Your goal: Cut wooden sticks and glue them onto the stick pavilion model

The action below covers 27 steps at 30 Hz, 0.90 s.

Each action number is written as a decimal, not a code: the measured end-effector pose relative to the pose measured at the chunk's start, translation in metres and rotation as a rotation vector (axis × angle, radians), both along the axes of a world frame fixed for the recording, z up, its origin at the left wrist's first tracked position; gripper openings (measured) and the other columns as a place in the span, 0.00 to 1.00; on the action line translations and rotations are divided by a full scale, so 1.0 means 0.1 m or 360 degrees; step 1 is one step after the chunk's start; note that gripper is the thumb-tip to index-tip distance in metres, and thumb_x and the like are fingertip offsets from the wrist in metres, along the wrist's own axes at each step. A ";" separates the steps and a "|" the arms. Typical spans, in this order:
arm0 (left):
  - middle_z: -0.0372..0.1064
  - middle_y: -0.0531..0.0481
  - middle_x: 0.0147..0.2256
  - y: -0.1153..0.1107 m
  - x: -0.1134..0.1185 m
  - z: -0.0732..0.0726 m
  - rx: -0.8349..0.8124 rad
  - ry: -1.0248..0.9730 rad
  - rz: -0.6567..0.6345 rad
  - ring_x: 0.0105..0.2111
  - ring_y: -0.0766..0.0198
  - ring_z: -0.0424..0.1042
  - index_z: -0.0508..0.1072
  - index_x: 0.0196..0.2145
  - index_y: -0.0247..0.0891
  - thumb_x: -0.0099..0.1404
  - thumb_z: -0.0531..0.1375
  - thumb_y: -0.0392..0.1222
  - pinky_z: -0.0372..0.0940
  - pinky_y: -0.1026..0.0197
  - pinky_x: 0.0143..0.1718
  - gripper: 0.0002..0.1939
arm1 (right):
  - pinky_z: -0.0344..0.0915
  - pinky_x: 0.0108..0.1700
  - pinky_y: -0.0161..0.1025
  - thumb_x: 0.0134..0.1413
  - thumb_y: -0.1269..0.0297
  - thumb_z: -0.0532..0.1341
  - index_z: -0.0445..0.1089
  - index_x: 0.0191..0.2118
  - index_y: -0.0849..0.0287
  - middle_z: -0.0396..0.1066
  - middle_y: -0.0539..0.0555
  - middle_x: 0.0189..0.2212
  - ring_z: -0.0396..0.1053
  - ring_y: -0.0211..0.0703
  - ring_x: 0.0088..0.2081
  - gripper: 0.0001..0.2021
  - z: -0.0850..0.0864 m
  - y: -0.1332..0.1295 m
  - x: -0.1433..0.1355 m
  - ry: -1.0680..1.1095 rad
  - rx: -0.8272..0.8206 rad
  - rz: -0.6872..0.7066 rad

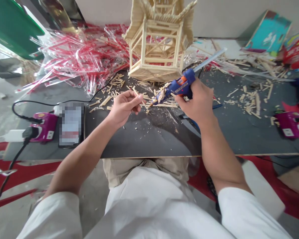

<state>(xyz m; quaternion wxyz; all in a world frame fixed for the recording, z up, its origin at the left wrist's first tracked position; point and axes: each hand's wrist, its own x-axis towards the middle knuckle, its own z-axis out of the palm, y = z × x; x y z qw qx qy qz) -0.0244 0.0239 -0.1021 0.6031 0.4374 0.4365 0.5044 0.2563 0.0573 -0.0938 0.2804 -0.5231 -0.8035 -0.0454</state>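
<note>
Between the thumb and fingers of my left hand (126, 105) is a thin wooden stick (141, 97), held at a slant. My right hand (198, 99) is wrapped around a blue hot glue gun (181, 85), and a long translucent glue stick (210, 59) juts from its back end. The gun's nozzle points down and left, close to the lower end of the wooden stick; whether they touch I cannot tell. Behind both hands stands a model building (159, 46) made of wooden sticks, with open framed sides and a flared roof.
Red and clear plastic wrappers (84, 56) are heaped at the back left. A phone (71, 124) lies beside a purple power strip (45, 126) with plugs and cables. Cut stick pieces (254, 99) litter the dark table (149, 142). Another purple power strip (292, 124) sits at the right.
</note>
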 end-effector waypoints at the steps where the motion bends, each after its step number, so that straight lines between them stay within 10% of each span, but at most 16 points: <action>1: 0.78 0.49 0.31 0.00 0.00 0.00 0.0000 0.0001 -0.0006 0.21 0.75 0.70 0.70 0.31 0.37 0.55 0.78 0.55 0.63 0.71 0.19 0.25 | 0.74 0.49 0.53 0.62 0.60 0.62 0.68 0.54 0.55 0.75 0.61 0.43 0.77 0.59 0.46 0.17 0.00 0.00 0.00 -0.0007 0.0000 -0.0002; 27: 0.77 0.50 0.32 -0.01 -0.04 -0.04 0.0013 -0.0026 -0.0108 0.22 0.75 0.71 0.71 0.34 0.37 0.59 0.77 0.53 0.64 0.72 0.20 0.22 | 0.74 0.49 0.51 0.62 0.61 0.60 0.68 0.58 0.57 0.75 0.61 0.45 0.77 0.57 0.46 0.20 -0.03 0.01 0.01 -0.0008 -0.0022 0.0092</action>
